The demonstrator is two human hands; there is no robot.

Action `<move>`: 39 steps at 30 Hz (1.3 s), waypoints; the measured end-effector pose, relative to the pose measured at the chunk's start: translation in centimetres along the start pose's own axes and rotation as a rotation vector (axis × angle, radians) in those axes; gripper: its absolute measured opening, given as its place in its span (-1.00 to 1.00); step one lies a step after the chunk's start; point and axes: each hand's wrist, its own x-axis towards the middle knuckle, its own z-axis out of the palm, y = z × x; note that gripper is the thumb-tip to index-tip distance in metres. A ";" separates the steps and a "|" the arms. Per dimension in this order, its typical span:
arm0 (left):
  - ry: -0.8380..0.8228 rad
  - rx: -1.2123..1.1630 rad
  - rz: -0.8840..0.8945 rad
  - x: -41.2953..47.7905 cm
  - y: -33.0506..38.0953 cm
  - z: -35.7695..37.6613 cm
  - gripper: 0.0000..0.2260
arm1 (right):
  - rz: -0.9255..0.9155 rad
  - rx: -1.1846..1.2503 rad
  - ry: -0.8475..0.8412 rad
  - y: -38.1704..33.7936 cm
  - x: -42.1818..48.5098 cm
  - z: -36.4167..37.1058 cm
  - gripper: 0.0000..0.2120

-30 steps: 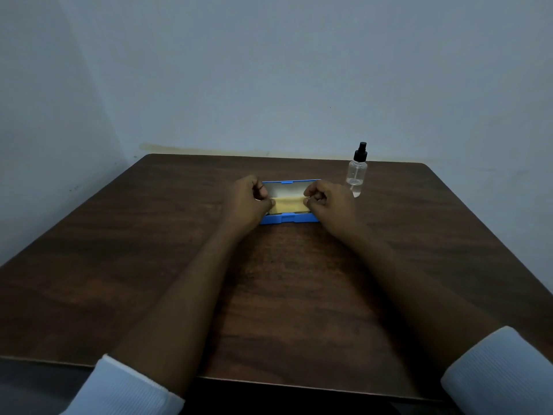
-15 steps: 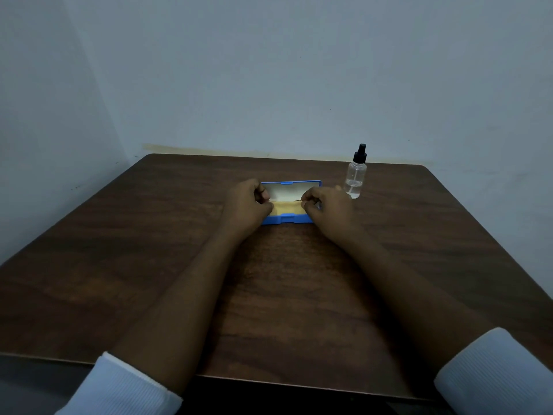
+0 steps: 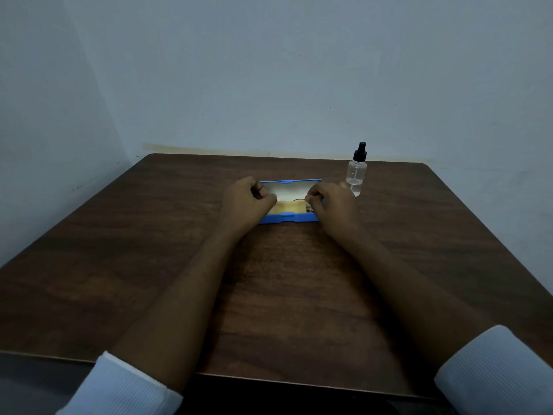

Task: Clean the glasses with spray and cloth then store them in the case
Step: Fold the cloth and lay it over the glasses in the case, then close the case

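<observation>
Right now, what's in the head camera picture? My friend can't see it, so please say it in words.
The left hand and right hand pinch the ends of thin-framed glasses over an open blue case with a yellow cloth inside. A clear spray bottle with a black top stands just right of it on a dark wooden table.

Head view dim and underexposed; cool blue-grey cast on wall (image 3: 299, 70). Light soft, diffuse; source not in view. Table (image 3: 119, 265) dark, faint sheen on far half; shadows weak, soft-edged. Pale inner lid of case (image 3: 290, 190) reads bright. Glasses (image 3: 294, 201) barely resolve. Table edges bow, wide-angle.
</observation>
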 end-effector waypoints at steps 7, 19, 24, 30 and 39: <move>0.232 -0.270 -0.298 1.5 -0.1 -0.7 -0.84 | 0.095 0.132 0.153 -0.2 0.0 -1.1 -0.61; -0.401 0.037 0.052 1.5 -3.3 -1.4 0.19 | 0.120 0.121 -0.414 1.1 -0.7 -1.8 0.22; -0.380 0.117 0.126 1.6 -3.3 -2.0 -0.01 | 0.090 0.132 -0.340 1.8 -0.6 -1.8 0.09; -0.363 0.137 0.142 1.6 -3.2 -2.3 -0.15 | 0.066 0.184 -0.308 2.0 -0.7 -1.9 -0.07; -0.351 0.145 0.125 1.6 -2.8 -2.6 -0.28 | 0.037 0.191 -0.291 1.7 -0.9 -2.2 -0.30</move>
